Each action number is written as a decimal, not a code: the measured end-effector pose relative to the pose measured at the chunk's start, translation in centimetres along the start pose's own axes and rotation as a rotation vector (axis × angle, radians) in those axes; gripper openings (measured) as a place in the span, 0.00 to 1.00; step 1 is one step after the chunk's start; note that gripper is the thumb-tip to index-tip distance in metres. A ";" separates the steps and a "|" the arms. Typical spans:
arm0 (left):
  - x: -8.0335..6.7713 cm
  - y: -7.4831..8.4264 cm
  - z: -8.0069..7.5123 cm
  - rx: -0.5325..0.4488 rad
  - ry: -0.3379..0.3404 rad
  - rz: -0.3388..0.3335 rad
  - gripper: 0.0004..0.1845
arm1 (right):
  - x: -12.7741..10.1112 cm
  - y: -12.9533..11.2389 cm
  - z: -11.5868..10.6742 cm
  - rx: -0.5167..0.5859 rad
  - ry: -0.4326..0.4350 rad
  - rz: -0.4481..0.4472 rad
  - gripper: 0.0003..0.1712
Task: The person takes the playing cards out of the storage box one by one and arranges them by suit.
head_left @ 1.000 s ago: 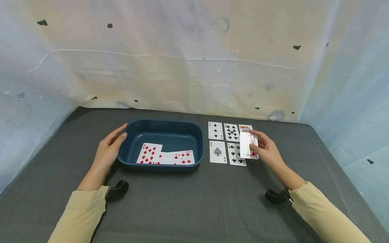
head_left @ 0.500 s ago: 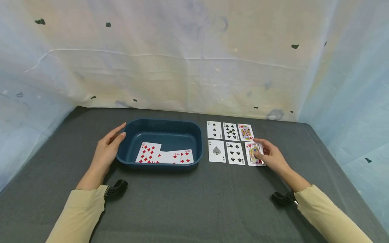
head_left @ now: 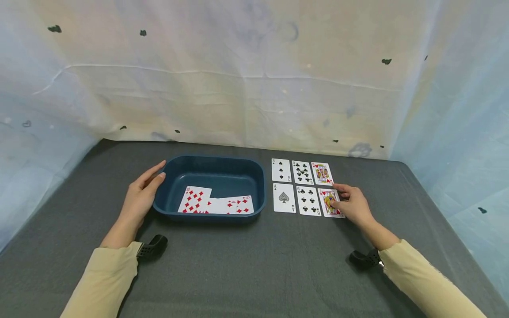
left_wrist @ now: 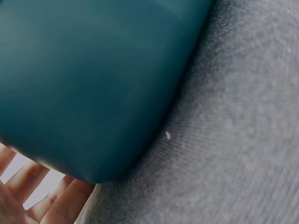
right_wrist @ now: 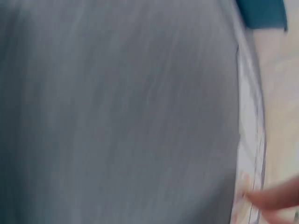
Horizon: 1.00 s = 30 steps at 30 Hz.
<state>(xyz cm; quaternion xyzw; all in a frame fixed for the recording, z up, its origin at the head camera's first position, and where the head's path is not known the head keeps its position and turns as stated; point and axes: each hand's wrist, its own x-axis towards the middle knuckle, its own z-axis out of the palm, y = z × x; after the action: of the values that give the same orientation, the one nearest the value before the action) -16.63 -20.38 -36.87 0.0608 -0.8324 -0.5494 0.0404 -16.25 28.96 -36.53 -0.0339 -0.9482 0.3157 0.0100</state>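
Observation:
In the head view my right hand (head_left: 355, 205) is at a hearts face card (head_left: 328, 206), which lies flat at the near right of a two-row card layout. The thumb rests over its face and a fingertip is by its top right corner; the hand appears to pinch it lightly. In the right wrist view a blurred fingertip (right_wrist: 264, 198) touches the card. My left hand (head_left: 138, 198), its fingers fairly straight, rests against the left side of a dark blue tray (head_left: 207, 217). In the left wrist view those fingers (left_wrist: 70, 203) sit by the tray's outer wall (left_wrist: 93, 93).
Left of the face card lie the six of clubs (head_left: 308, 201) and the ace of spades (head_left: 284, 198). Behind are a three of spades (head_left: 281, 170), a clubs card (head_left: 302, 172) and another hearts face card (head_left: 322, 173). Diamond cards (head_left: 195, 199) lie in the tray.
The right hand has lowered the hearts face card from over the layout onto the table, then slid it slightly left beside the six of clubs. The left hand stays at the tray.

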 end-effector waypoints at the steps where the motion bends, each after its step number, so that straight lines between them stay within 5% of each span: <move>1: 0.0 0.0 0.0 -0.001 -0.001 0.001 0.29 | 0.0 -0.4 0.1 0.014 0.014 0.020 0.32; 6: 0.1 0.0 -0.1 -0.004 -0.001 -0.002 0.29 | -0.2 -3.6 0.9 0.140 0.083 0.038 0.28; 18: 0.1 0.0 0.0 0.006 0.011 -0.010 0.30 | 0.7 -12.2 4.9 0.386 0.103 -0.139 0.21; 24: 0.1 0.1 0.0 0.006 0.012 -0.022 0.29 | 0.8 -16.7 6.5 0.477 0.042 -0.189 0.21; 30: 0.1 0.1 0.2 0.012 0.017 -0.031 0.30 | 0.9 -20.1 8.4 0.442 -0.105 -0.202 0.23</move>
<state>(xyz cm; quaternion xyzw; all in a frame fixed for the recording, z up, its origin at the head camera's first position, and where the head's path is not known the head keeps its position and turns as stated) -16.81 -20.17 -36.88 0.0787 -0.8343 -0.5443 0.0383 -18.62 7.97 -31.20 0.0804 -0.8538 0.5143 -0.0006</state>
